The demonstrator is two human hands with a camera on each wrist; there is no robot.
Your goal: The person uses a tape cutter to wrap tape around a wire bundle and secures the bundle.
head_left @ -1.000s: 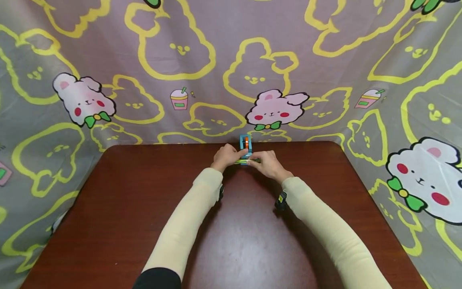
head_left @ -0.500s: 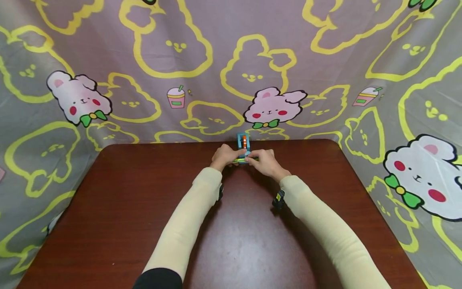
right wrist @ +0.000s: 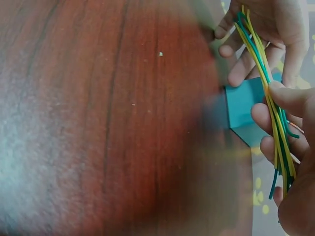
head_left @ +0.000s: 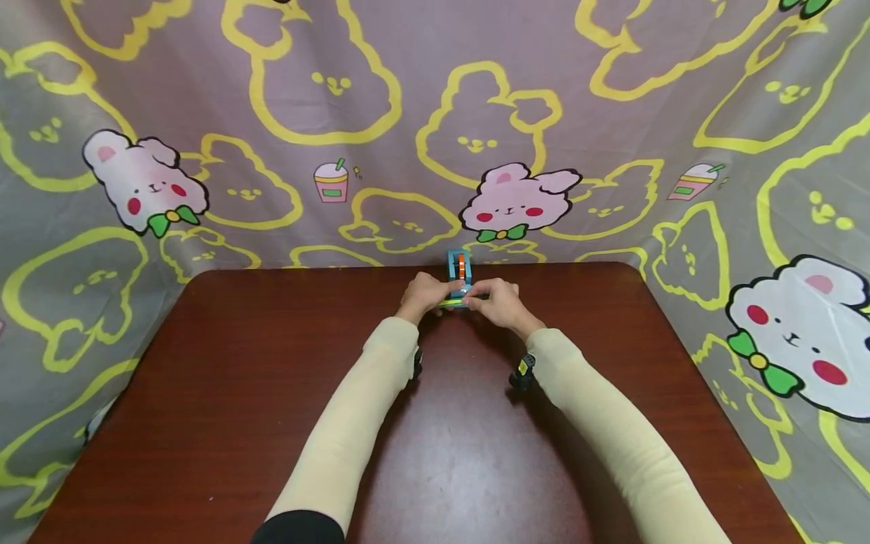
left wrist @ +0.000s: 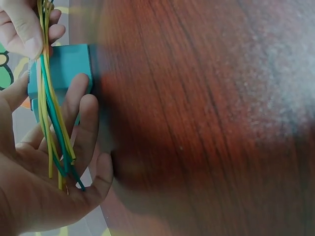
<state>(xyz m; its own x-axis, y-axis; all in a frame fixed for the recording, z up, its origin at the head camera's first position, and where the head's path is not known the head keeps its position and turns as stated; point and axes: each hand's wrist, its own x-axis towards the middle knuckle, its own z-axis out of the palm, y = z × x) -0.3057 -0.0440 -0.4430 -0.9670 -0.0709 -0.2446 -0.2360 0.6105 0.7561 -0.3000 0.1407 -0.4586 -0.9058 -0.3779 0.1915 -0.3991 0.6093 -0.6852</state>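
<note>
At the far edge of the table stands a blue tape dispenser (head_left: 458, 264) with an orange reel inside. My left hand (head_left: 424, 293) holds its near end, the thumb on one side and fingers on the other. In front of it my right hand (head_left: 499, 301) pinches a bundle of thin yellow and green wires (left wrist: 49, 103) at about its middle between thumb and fingers. One end of the bundle passes over my left palm, while the other runs along my right palm (right wrist: 298, 191). In the head view most of the bundle is hidden by the hands.
The brown wooden table (head_left: 258, 393) spreads out on both sides of the arms. A patterned cloth curtain (head_left: 408, 91) hangs behind it and along its sides. Both wrists carry small black cameras, such as the right camera (head_left: 523, 372).
My right hand has shifted slightly left, closer to my left hand, and the wire ends once showing past its fingers are now covered. The head view has tilted a little; my left hand barely moves.
</note>
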